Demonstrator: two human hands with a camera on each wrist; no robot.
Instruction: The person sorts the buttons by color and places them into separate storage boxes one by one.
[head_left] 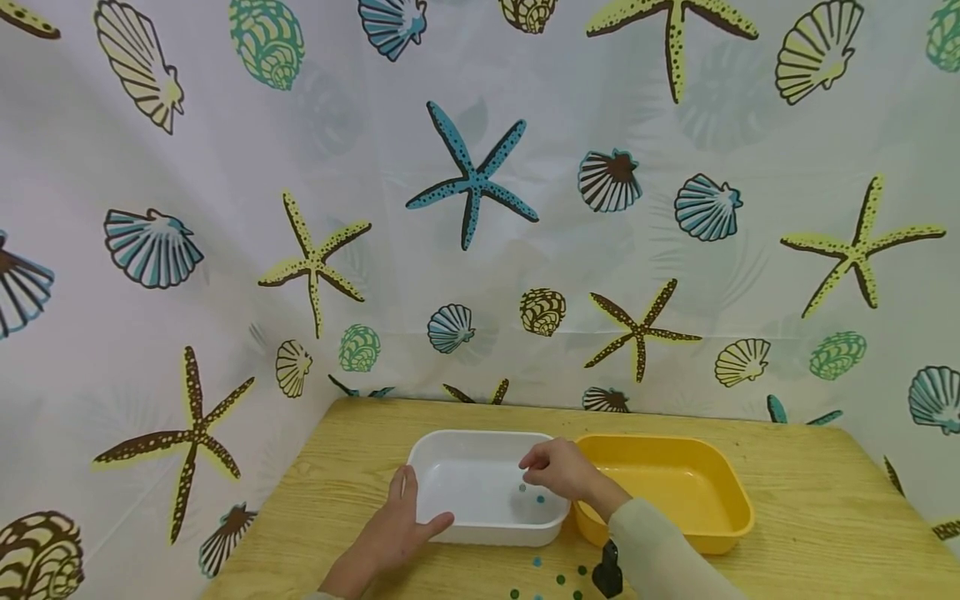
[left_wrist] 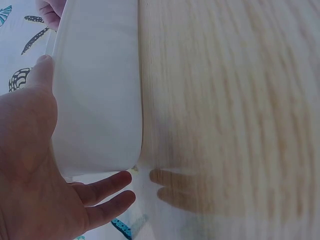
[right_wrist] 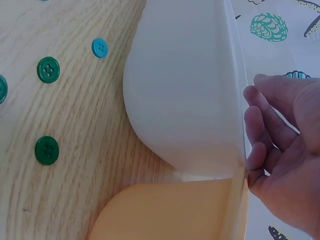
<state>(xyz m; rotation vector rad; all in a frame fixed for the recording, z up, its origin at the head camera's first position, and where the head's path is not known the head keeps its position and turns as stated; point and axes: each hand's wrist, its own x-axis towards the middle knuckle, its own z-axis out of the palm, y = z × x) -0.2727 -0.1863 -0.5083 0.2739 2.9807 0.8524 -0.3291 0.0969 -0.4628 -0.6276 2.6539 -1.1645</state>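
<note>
A white plastic tub [head_left: 480, 535] stands on the table. My left hand [head_left: 393, 525] is at its left front corner, thumb along the rim and fingers stretched out beside the end wall [left_wrist: 97, 100]. My right hand [head_left: 558, 468] hovers over the tub's right side, palm inward. Its fingers [right_wrist: 255, 125] are loosely bent, and nothing shows between the thumb and fingertips. Below it, inside the tub, are a blue button [head_left: 541, 499] and a paler greyish button [head_left: 522, 487].
A yellow tub [head_left: 675, 533] stands against the white one on the right. Several loose buttons lie in front, among them a green button [right_wrist: 48, 69] and a blue button [right_wrist: 99, 48]. A small black object [head_left: 607, 571] shows by the right sleeve. A shell-patterned curtain [head_left: 480, 275] hangs behind the table.
</note>
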